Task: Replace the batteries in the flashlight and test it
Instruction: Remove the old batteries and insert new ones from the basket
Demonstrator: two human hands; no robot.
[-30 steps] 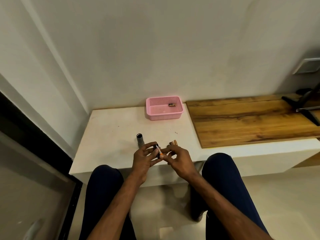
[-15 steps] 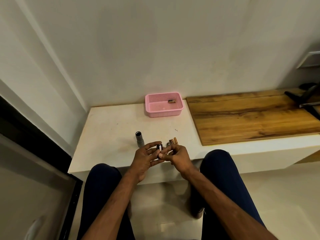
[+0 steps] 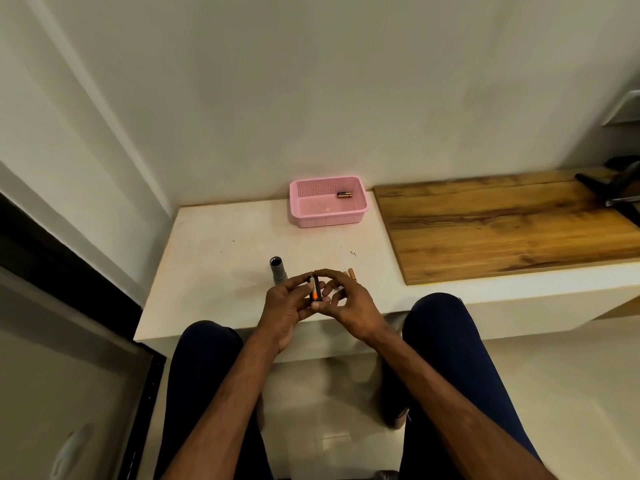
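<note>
Above the white ledge's point(image 3: 214, 258) front edge, my left hand point(image 3: 287, 303) grips a small black battery holder point(image 3: 316, 289) with an orange-and-black battery in it. My right hand point(image 3: 346, 297) meets it from the right and pinches the same holder between thumb and curled fingers. The grey flashlight body point(image 3: 277, 269) stands upright on the ledge just left of my hands, its open end up. Copper-coloured batteries point(image 3: 350, 273) lie behind my right hand, partly hidden. One more battery point(image 3: 345, 194) lies in the pink basket point(image 3: 327, 216).
The pink basket stands at the back of the ledge against the wall. A wooden board point(image 3: 502, 230) covers the ledge to the right, with black tripod legs point(image 3: 613, 192) on its far end. My knees are below the ledge edge.
The holder has turned in my hands so the orange battery faces up. Both hands stay together at the ledge's front edge; the camera tilted slightly.
</note>
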